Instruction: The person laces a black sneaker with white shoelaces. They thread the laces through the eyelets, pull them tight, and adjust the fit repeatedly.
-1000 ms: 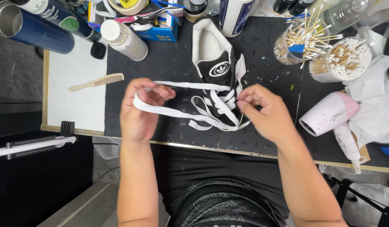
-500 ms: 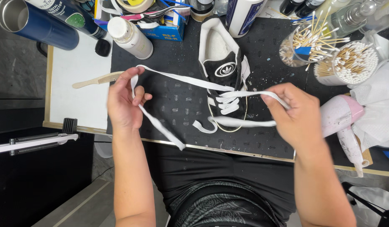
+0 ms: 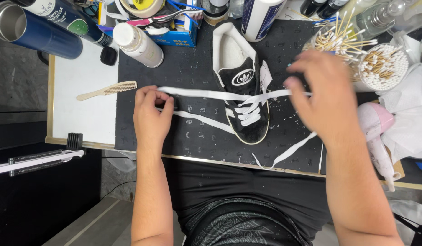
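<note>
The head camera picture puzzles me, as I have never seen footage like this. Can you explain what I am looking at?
The camera sits on a person's head and looks down at their own two bare hands over a workbench. On a black rubber mat stands a black suede sneaker with a white sole. The left hand pinches one end of its flat white shoelace. The right hand, blurred by motion, holds the other end out to the side. Around them lie a wooden comb, a white bottle, a blue metal can, tubs of cotton swabs and a pink hair dryer.
</note>
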